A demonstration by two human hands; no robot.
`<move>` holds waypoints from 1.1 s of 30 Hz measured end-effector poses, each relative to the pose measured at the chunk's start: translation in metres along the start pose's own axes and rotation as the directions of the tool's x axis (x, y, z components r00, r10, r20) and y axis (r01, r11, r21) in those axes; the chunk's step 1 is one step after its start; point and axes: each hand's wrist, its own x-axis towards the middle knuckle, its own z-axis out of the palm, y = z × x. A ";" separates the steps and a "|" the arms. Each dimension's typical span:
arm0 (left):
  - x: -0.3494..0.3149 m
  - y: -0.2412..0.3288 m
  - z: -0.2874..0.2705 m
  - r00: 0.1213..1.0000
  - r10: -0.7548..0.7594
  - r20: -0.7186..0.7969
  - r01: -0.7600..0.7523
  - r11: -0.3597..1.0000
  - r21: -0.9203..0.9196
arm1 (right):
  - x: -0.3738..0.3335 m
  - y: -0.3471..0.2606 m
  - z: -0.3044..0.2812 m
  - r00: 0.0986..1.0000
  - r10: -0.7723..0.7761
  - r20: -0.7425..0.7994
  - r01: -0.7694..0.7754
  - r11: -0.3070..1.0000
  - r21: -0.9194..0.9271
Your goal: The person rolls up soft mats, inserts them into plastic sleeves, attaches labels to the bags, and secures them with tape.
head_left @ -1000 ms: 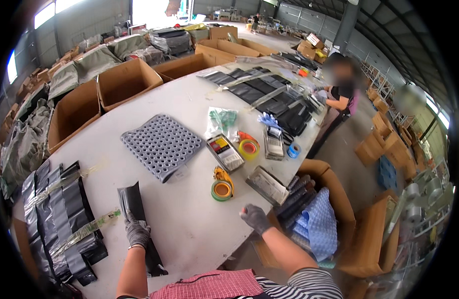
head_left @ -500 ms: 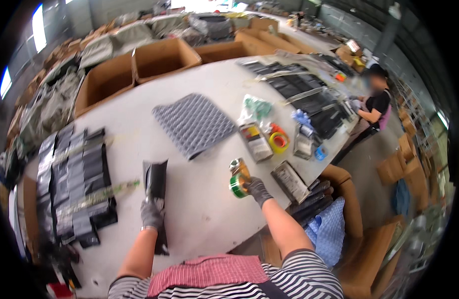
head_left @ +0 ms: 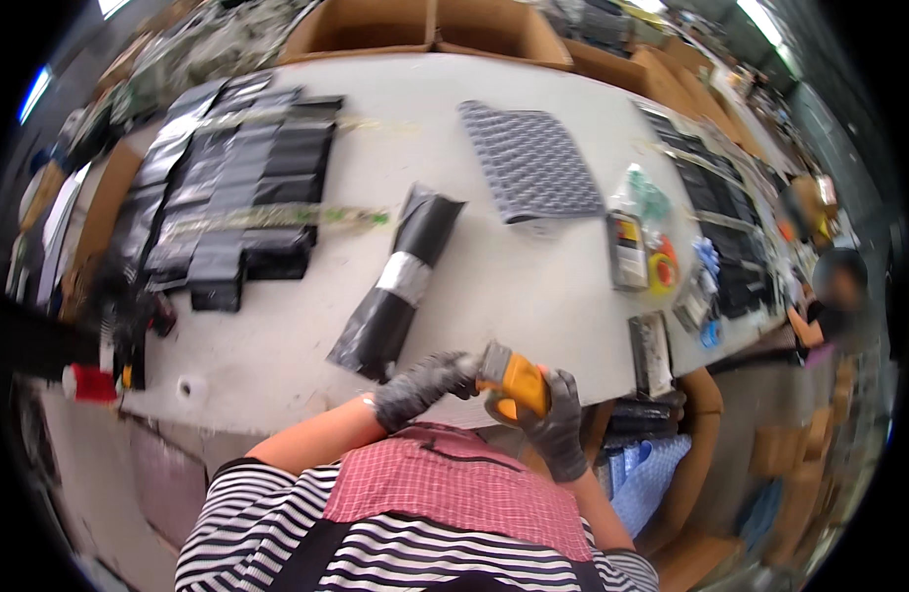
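My right hand (head_left: 561, 424), in a grey glove, grips a yellow tape dispenser (head_left: 522, 383) close to my body at the table's near edge. The gloved fingers of my left hand (head_left: 420, 390) are pressed together at the dispenser's metal front end; whether they pinch a tape end is too blurred to see. Just beyond my left hand, a black plastic-wrapped roll (head_left: 380, 321) lies slanted on the white table (head_left: 514, 286). A shiny clear band of tape (head_left: 405, 277) runs across its middle.
Flat black packages (head_left: 242, 187) lie taped together at left, with more (head_left: 716, 197) at far right. A grey quilted sheet (head_left: 533, 163) is at the back. Boxes and tape rolls (head_left: 662, 270) stand right. Large cartons (head_left: 361, 30) line the far edge. A co-worker (head_left: 834, 306) is at right.
My left hand has left the black roll and come to the dispenser's front. The right hand has drawn the dispenser in toward my body. The view has turned left; the roll now lies more slanted.
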 end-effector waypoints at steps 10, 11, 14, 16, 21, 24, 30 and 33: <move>-0.071 -0.038 -0.047 0.947 -0.231 -0.223 0.230 0.973 -0.030 | 0.004 -0.037 0.029 0.875 -0.063 0.481 -0.046 0.976 0.212; -0.076 -0.048 -0.051 0.945 -0.096 -0.311 0.123 0.990 0.069 | 0.008 -0.037 0.031 0.866 -0.109 0.487 0.010 0.979 0.202; -0.097 -0.049 -0.087 0.820 0.152 -0.552 -0.048 0.979 0.198 | -0.006 -0.009 0.038 0.865 -0.155 0.478 0.099 0.985 0.140; -0.109 -0.081 -0.146 0.710 0.210 -0.672 0.081 0.924 0.374 | -0.009 0.007 0.041 0.871 -0.168 0.461 0.178 0.984 0.023; -0.088 -0.078 -0.177 0.689 0.267 -0.674 0.439 0.586 0.681 | -0.018 0.011 0.066 0.841 0.008 0.541 0.094 0.983 -0.159; -0.081 -0.098 -0.185 0.557 0.540 -0.631 0.482 0.408 0.775 | -0.019 0.014 0.064 0.810 0.111 0.576 0.049 0.966 -0.255; -0.068 -0.090 -0.086 0.830 0.542 -0.133 0.097 0.094 0.991 | -0.021 0.012 0.061 0.769 0.179 0.614 -0.001 0.960 -0.279; -0.046 -0.130 -0.124 0.728 0.641 -0.243 0.078 0.275 0.958 | 0.001 -0.005 0.078 0.744 0.174 0.645 -0.023 0.971 -0.236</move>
